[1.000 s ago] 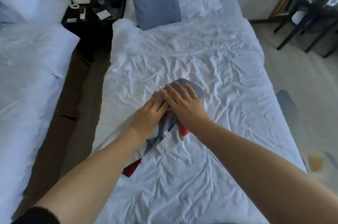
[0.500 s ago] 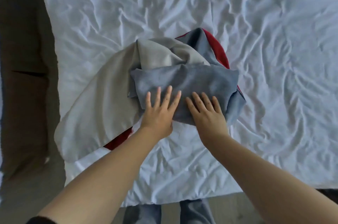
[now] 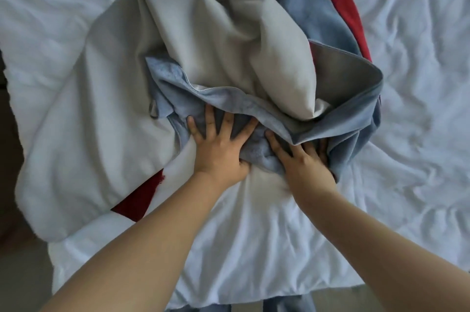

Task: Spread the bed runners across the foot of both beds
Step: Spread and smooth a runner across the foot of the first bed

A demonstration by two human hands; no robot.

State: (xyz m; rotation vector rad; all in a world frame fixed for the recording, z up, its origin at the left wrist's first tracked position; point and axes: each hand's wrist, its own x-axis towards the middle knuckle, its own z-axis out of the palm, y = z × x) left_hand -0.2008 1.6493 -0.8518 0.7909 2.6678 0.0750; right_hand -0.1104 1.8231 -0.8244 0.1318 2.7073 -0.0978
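**Item: bed runners** (image 3: pixel 216 39). Held as one crumpled heap on the bed (image 3: pixel 419 82), near its foot edge and towards the left side. Whether one runner or two are bundled cannot be told. Three surfaces are seen:
- A pale grey lining is turned uppermost over most of the heap.
- A blue face (image 3: pixel 330 19) is exposed along the near fold and on the right.
- A red band (image 3: pixel 340 1) is shown at the far right, and a red corner (image 3: pixel 137 199) is left peeping out beneath the lining at the near left.

The near-left part of the lining is draped past the left edge of the mattress.

**Item: left hand** (image 3: pixel 218 148). Laid palm down on the blue fold at the near edge of the heap. The fingers (image 3: pixel 211 120) are spread and held straight, pressed flat on the cloth and not clenched. The thumb tip is hidden by bunched blue fabric.

**Item: right hand** (image 3: pixel 305 164). Placed just beside the left, with a bunch of blue cloth between the two. Its fingers (image 3: pixel 277 145) are pushed under an overhanging blue fold, so the tips are covered. Whether the cloth is grasped or only pressed cannot be told.

**Item: bed.** Covered with a white, heavily creased sheet. Its foot edge is seen at the bottom of the view.

**Item: floor** (image 3: pixel 20 273). Seen in shadow to the left of the bed.

**Item: trouser legs** (image 3: pixel 300 304). Blue, glimpsed below the foot edge.
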